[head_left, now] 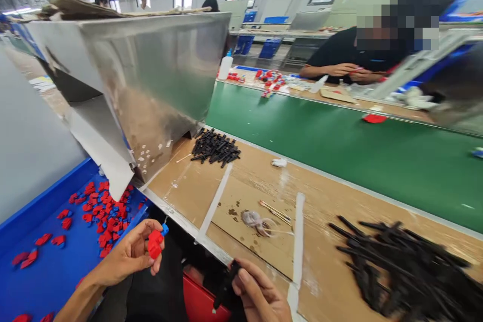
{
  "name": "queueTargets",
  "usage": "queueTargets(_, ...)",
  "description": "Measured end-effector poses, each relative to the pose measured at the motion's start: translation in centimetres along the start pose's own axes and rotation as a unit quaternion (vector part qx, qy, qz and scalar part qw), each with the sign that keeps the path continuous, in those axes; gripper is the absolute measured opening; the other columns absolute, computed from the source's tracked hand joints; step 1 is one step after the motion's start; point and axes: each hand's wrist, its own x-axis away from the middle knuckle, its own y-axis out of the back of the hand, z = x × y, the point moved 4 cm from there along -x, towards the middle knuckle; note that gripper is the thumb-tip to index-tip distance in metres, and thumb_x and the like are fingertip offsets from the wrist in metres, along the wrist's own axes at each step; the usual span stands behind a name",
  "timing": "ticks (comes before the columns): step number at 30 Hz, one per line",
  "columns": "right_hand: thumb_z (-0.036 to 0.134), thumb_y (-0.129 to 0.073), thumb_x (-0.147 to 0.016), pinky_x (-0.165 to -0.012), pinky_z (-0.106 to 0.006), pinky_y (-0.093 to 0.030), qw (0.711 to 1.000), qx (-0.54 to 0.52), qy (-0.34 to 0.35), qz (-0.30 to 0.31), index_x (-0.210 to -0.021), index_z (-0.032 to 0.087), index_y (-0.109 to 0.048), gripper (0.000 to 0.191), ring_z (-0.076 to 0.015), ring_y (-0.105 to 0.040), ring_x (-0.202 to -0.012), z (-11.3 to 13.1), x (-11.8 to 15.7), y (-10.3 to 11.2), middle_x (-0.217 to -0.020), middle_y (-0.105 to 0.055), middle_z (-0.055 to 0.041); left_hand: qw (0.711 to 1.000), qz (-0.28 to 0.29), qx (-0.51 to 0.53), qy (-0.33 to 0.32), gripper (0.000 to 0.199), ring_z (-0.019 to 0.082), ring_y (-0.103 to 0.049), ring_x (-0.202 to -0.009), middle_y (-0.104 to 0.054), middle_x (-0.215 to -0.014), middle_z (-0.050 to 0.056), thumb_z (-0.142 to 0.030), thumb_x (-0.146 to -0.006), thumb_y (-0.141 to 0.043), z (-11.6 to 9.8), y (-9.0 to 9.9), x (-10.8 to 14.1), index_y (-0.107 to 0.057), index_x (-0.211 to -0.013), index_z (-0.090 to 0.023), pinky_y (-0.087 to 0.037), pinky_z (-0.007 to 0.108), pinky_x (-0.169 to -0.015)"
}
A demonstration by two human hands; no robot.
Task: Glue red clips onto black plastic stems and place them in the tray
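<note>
Between the fingers of my left hand (130, 251) is a small red and blue plastic piece (155, 244), its blue end pointing up and away. A thin pale tip sticks out from that blue end. My right hand (260, 289) grips a slim black plastic part (228, 284) that slants downward, with a small whitish tip at its lower end. Both hands are over my lap, in front of the bench edge, and the two pieces are apart. Left of my left hand, a blue tray (49, 196) holds many similar red and blue pieces (109, 216).
Small black parts (215, 147) are heaped beside a metal bin (158, 70). Longer black parts (403, 261) lie at the right. Cotton swabs (277, 211) and crumpled string (258, 222) rest on cardboard. Beyond the green belt (320, 131), a co-worker (339, 60) handles pieces.
</note>
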Motion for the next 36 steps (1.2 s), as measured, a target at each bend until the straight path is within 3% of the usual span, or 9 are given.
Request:
queueTargets(4,0.043,-0.083,-0.067,-0.055,-0.025,-0.050,0.998,0.018,0.041,-0.043,-0.085,0.018,-0.078,0.031,-0.0134,-0.058,-0.054,1.1,0.5,0.5,-0.058,-0.067,-0.0011,0.997,0.018,-0.078,0.015,0.027,0.010,-0.047,-0.057,-0.053,-0.067,-0.002,-0.040,-0.094,-0.054,1.1,-4.2,-4.1,-0.059,-0.109,-0.018,-0.038,0.023,-0.061)
queueTargets(9,0.037,-0.082,-0.068,-0.057,-0.027,-0.058,0.989,0.062,0.105,-0.086,-0.084,0.018,-0.076,0.026,-0.0186,-0.069,-0.061,3.1,1.2,1.0,-0.072,-0.075,-0.0053,0.992,-0.071,-0.070,0.076,0.038,0.016,-0.054,-0.084,-0.059,-0.101,0.005,-0.052,-0.086,-0.060,3.9,-7.8,-8.6,-0.064,-0.109,-0.022,-0.045,0.022,-0.068)
queueTargets(15,0.033,-0.079,-0.073,-0.060,-0.028,-0.061,0.975,0.110,0.154,-0.119,-0.085,0.017,-0.074,0.021,-0.0198,-0.072,-0.065,3.9,1.4,1.8,-0.075,-0.077,-0.0066,0.984,0.038,-0.169,0.042,0.037,0.016,-0.050,-0.080,-0.056,-0.089,0.002,-0.055,-0.090,-0.050,3.1,-12.4,-10.5,-0.059,-0.088,-0.020,-0.045,0.022,-0.068)
queueTargets(19,0.033,-0.080,-0.072,-0.062,-0.027,-0.061,0.977,0.094,0.143,-0.129,-0.085,0.018,-0.073,0.021,-0.0189,-0.072,-0.065,3.4,1.3,2.4,-0.077,-0.076,-0.0061,0.979,0.071,-0.187,0.036,0.036,0.014,-0.047,-0.077,-0.052,-0.084,0.000,-0.055,-0.092,-0.046,2.8,-13.9,-10.7,-0.055,-0.089,-0.020,-0.042,0.021,-0.066)
queueTargets(24,0.034,-0.085,-0.068,-0.066,-0.026,-0.060,0.990,0.030,0.116,-0.077,-0.091,0.022,-0.072,0.029,-0.0181,-0.071,-0.070,3.1,0.4,2.9,-0.077,-0.074,-0.0030,0.985,0.126,-0.090,0.076,0.040,0.009,-0.035,-0.061,-0.042,-0.074,-0.004,-0.058,-0.090,-0.050,4.2,-14.1,-11.4,-0.053,-0.088,-0.018,-0.031,0.018,-0.053)
queueTargets(29,0.052,-0.082,-0.066,-0.098,-0.035,-0.051,0.990,0.052,0.125,0.034,-0.122,0.028,-0.067,0.063,-0.0268,-0.061,-0.118,2.7,0.0,3.1,-0.124,-0.067,-0.0089,0.967,0.224,-0.020,0.122,0.050,0.006,-0.024,-0.048,-0.034,-0.060,-0.007,-0.064,-0.084,-0.054,5.3,-14.5,-11.7,-0.058,-0.088,-0.015,-0.023,0.018,-0.045)
queueTargets(31,0.052,-0.080,-0.069,-0.106,-0.037,-0.044,0.985,0.076,0.146,0.043,-0.117,0.028,-0.071,0.055,-0.0290,-0.054,-0.127,2.3,0.2,3.5,-0.132,-0.063,-0.0091,0.969,0.225,-0.056,0.089,0.051,0.009,-0.039,-0.053,-0.044,-0.063,-0.004,-0.063,-0.087,-0.051,4.8,-14.7,-11.6,-0.062,-0.091,-0.014,-0.036,0.020,-0.053)
queueTargets(33,0.044,-0.081,-0.072,-0.105,-0.038,-0.047,0.982,0.075,0.174,0.016,-0.118,0.031,-0.070,0.049,-0.0281,-0.058,-0.123,2.1,0.4,4.1,-0.127,-0.067,-0.0072,0.965,0.220,-0.140,0.022,0.047,0.018,-0.057,-0.081,-0.062,-0.086,0.005,-0.056,-0.091,-0.049,3.9,-14.7,-11.2,-0.065,-0.106,-0.015,-0.046,0.028,-0.078)
queueTargets(36,0.033,-0.081,-0.074,-0.094,-0.033,-0.055,0.977,0.054,0.204,-0.029,-0.119,0.035,-0.068,0.047,-0.0254,-0.067,-0.110,2.1,0.8,5.1,-0.119,-0.072,-0.0042,0.935,0.235,-0.261,-0.045,0.049,0.026,-0.049,-0.124,-0.057,-0.134,0.011,-0.045,-0.094,-0.051,2.8,-14.8,-10.4,-0.050,-0.135,-0.020,-0.035,0.037,-0.107)
